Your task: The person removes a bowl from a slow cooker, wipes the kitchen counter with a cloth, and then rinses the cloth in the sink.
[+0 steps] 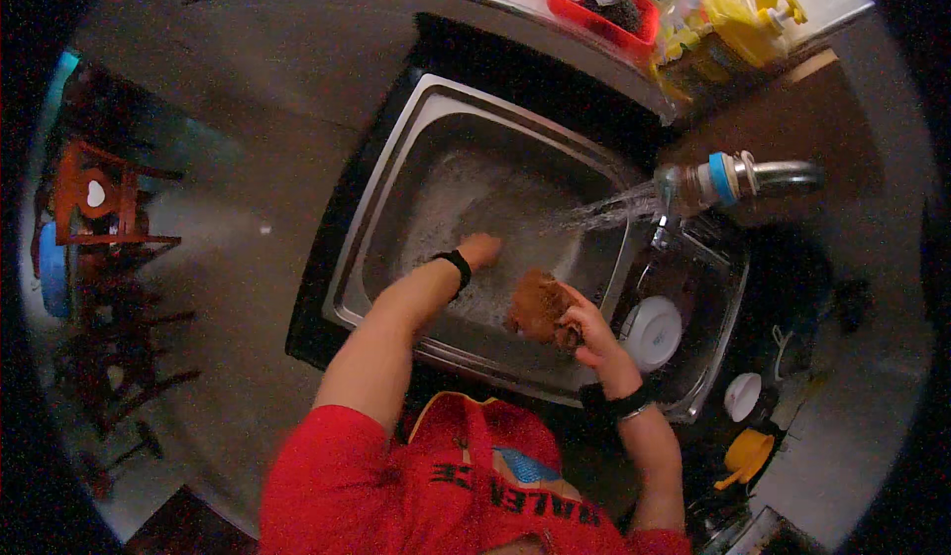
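Water sprays from the faucet (pixel 691 183) at the right, leftward into the stainless steel sink basin (pixel 446 146). Over the basin's near right part, my right hand (pixel 594 324) grips a brown scrubbing pad or cloth (pixel 539 304); its exact kind cannot be told. My left hand (pixel 481 251) is low in the middle of the basin, left of the brown pad, with its fingers curled and partly lost in the wet, foamy area. Whether it holds anything is not visible. A dark band is on each wrist.
A white bowl (pixel 654 333) lies upside down in the smaller basin at right. Beyond it are a small white bowl (pixel 743 397) and a yellow-orange utensil (pixel 747 455). A red tray (pixel 594 12) and a yellow pump bottle (pixel 743 16) stand on the back ledge. Chairs (pixel 96 194) are far left.
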Motion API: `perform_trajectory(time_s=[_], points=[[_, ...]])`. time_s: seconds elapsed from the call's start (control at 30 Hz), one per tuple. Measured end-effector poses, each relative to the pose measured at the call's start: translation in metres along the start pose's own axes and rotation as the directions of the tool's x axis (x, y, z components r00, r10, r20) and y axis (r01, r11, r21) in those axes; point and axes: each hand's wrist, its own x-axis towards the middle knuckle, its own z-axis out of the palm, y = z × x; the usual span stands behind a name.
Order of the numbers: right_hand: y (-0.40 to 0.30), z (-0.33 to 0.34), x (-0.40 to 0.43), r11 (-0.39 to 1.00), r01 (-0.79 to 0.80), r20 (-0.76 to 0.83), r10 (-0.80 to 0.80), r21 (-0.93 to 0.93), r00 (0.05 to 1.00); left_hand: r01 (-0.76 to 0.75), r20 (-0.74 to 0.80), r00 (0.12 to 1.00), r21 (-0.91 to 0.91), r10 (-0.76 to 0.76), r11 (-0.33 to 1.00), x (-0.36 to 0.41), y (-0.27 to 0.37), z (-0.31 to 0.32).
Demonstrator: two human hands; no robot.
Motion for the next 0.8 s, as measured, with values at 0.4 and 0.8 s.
perform_trajectory(time_s=[0.4, 0.8], points=[[0.003, 0.002, 0.01, 0.984, -0.056, 0.04, 0.05, 0.167, 0.998, 0.1, -0.142, 0.985, 0.03, -0.094, 0.995, -0.016, -0.002, 0.013], [-0.026, 0.035, 0.002, 0.971, -0.05, 0.031, 0.044, 0.233, 0.999, 0.134, -0.217, 0.969, 0.047, -0.121, 0.99, -0.019, -0.034, 0.031]])
